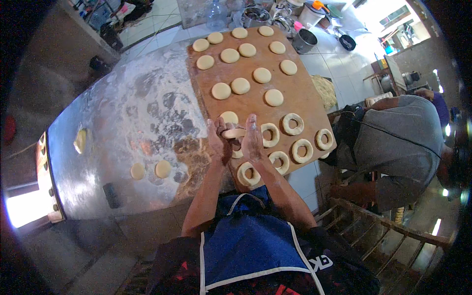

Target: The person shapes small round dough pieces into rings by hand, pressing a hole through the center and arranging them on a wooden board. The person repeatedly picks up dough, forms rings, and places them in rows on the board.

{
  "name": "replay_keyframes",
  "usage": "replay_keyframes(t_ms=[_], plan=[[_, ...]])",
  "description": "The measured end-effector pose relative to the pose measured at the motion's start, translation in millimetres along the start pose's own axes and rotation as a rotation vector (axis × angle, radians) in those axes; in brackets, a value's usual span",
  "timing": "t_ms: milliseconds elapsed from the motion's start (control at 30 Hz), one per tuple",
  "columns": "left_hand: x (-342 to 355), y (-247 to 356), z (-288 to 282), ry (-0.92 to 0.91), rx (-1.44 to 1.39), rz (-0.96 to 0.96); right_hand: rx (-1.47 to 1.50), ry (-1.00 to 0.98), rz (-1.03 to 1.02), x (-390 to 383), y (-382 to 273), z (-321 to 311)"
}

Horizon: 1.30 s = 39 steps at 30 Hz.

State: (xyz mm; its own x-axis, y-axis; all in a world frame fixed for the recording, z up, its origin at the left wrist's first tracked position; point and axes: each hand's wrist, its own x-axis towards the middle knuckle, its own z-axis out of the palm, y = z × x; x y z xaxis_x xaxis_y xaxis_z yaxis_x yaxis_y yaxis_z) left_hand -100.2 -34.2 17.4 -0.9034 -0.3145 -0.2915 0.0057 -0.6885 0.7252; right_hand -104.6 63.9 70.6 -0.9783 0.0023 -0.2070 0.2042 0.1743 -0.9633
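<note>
My left hand (220, 140) and my right hand (252, 140) face each other over the lower middle of a wooden board (253, 108), holding a piece of dough (233, 133) between them. Flour whitens both hands, and some fingers are hidden behind the dough. Round flat dough discs (240, 86) cover the upper board, with one (229, 117) just behind my hands. Several dough rings (293, 124) lie around and below my hands on the board's lower part.
A floured metal table (98, 162) extends left with loose dough discs (137, 170). At right, a co-worker in grey (398, 137) bends beside a wooden rack (383, 231). A dough mound (324, 92) lies past the board's right edge. Buckets (306, 41) and pots stand beyond it.
</note>
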Motion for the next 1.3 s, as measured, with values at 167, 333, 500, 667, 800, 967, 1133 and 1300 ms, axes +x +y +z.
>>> replay_keyframes(t_ms=[167,333,500,667,800,967,1133,1300], plan=[[-9.0,-35.9,48.0,0.119,0.224,0.115,-0.128,-0.089,-0.021,3.6,6.2,-54.9],[1.6,-46.7,69.5,-0.119,0.067,-0.086,-0.203,0.040,-0.110,17.5,21.7,-88.0],[8.9,-66.5,77.2,-0.248,0.517,0.047,-0.057,0.003,-0.103,16.7,23.5,-124.3],[5.9,-83.0,98.6,-0.573,0.681,0.216,-0.155,0.004,-0.158,21.9,20.7,-155.4],[2.3,-105.0,143.5,-0.332,0.580,0.107,-0.264,0.170,-0.378,20.5,22.5,-177.9],[-7.0,-133.1,196.6,-0.447,0.433,-0.112,-0.056,0.270,0.075,25.8,20.2,-222.0],[18.9,-151.1,229.8,-0.406,0.586,-0.026,-0.177,0.269,-0.071,37.4,13.1,-268.8],[38.4,-162.8,243.0,-0.561,1.451,0.291,-0.739,0.509,-0.104,39.7,25.7,-279.1]])
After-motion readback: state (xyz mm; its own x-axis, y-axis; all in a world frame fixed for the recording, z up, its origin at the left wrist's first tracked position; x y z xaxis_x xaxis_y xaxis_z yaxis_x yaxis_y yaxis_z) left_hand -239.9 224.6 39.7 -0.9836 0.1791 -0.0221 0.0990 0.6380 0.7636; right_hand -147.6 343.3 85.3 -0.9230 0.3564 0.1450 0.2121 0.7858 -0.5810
